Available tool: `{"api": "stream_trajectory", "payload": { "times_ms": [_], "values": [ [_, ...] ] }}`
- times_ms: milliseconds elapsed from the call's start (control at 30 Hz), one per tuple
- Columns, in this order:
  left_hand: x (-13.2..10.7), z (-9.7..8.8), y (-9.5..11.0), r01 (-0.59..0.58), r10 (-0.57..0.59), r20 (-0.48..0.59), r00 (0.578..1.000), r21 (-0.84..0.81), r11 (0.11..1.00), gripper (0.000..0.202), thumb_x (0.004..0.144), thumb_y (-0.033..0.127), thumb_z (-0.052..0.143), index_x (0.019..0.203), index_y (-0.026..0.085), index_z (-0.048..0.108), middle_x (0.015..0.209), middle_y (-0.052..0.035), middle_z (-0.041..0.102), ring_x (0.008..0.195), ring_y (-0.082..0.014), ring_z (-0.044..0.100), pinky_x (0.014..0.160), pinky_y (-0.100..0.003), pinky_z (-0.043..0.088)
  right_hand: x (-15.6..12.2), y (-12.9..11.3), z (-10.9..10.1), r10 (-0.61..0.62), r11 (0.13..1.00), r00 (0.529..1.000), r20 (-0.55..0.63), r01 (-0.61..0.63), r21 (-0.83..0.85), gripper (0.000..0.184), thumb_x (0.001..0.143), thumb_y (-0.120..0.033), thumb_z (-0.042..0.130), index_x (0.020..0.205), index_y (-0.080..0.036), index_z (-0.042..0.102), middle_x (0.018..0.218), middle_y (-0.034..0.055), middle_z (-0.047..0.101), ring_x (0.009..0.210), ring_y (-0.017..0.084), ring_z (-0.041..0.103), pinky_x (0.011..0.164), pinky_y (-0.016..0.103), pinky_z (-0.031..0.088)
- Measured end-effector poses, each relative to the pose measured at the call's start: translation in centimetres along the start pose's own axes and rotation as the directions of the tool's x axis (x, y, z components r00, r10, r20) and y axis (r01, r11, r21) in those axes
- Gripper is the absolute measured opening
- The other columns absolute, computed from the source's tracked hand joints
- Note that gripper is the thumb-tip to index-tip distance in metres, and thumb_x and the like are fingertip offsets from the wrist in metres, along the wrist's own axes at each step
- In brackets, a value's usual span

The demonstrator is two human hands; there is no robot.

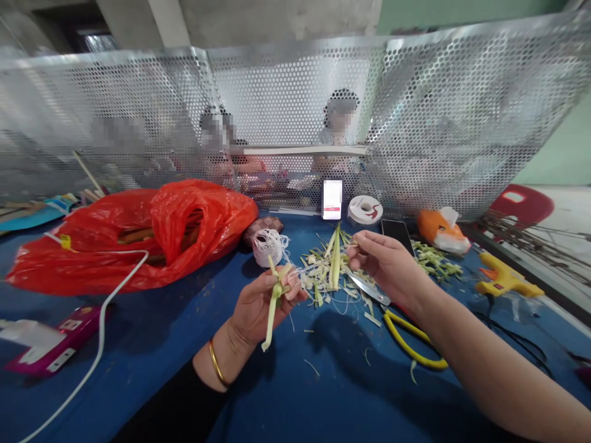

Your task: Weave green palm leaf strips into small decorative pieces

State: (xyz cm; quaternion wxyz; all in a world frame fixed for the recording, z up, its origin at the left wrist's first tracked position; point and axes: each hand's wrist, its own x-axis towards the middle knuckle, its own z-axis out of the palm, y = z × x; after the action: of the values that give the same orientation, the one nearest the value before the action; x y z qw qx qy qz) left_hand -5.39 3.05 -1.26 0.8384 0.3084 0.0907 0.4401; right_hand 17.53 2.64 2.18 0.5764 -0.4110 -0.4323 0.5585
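Observation:
My left hand (265, 298) pinches a small knotted piece of pale green leaf strips (276, 292), with short ends sticking out above and below. Thin white string (302, 271) stretches from it toward my right hand (385, 264), whose thumb and fingertips are pinched together on what looks like the string's fine end. Just behind my left hand sits a ball of white string (268, 246). Cut leaf scraps and a longer leaf strip (335, 261) lie between the hands. Scissors with yellow handles (410, 347) lie under my right hand and forearm, blades pointing toward the scraps.
A red plastic bag (138, 240) and purple power strip (60, 344) with a white cable are left. At the back stand a lit phone (332, 200) and ribbon spool (365, 210). Tissues (443, 231) and a yellow glue gun (505, 280) lie right. People sit behind a perforated screen (286, 92).

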Motion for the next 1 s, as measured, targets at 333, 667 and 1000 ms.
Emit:
{"api": "stream_trajectory", "payload": {
  "times_ms": [333, 667, 1000],
  "values": [
    [-0.1, -0.1, 0.0, 0.026, -0.025, -0.011, 1.000, 0.028, 0.999, 0.018, 0.066, 0.021, 0.074, 0.060, 0.015, 0.058, 0.066, 0.0013, 0.051, 0.056, -0.0070, 0.049, 0.077, -0.026, 0.056, 3.2, -0.2, -6.5, -0.062, 0.978, 0.982, -0.176, 0.024, -0.207, 0.032, 0.061, -0.040, 0.083, 0.065, -0.018, 0.062, 0.058, -0.0005, 0.059, 0.048, 0.011, 0.054, 0.049, 0.027, 0.048],
    [-0.1, -0.1, -0.1, 0.046, -0.046, 0.010, 0.999, -0.001, 0.999, 0.013, 0.068, 0.020, 0.072, 0.062, 0.014, 0.063, 0.067, 0.0003, 0.053, 0.057, -0.0075, 0.050, 0.076, -0.026, 0.055, 0.6, 1.7, -0.5, -0.159, 0.727, 0.958, 0.238, 0.277, -0.629, 0.016, 0.081, -0.033, 0.068, 0.093, -0.026, 0.075, 0.101, 0.0062, 0.074, 0.099, 0.026, 0.065, 0.094, 0.045, 0.045],
    [0.0, 0.3, 0.4, 0.025, -0.026, -0.050, 0.998, -0.020, 0.999, 0.012, 0.065, 0.017, 0.075, 0.061, 0.013, 0.065, 0.064, 0.0004, 0.054, 0.057, -0.0067, 0.051, 0.075, -0.024, 0.057, -0.6, 4.1, 2.2, -0.010, 0.899, 0.969, 0.248, 0.117, -0.422, 0.014, 0.082, -0.028, 0.066, 0.070, -0.020, 0.067, 0.073, 0.0016, 0.069, 0.075, 0.017, 0.063, 0.079, 0.034, 0.048]
  ]
}}
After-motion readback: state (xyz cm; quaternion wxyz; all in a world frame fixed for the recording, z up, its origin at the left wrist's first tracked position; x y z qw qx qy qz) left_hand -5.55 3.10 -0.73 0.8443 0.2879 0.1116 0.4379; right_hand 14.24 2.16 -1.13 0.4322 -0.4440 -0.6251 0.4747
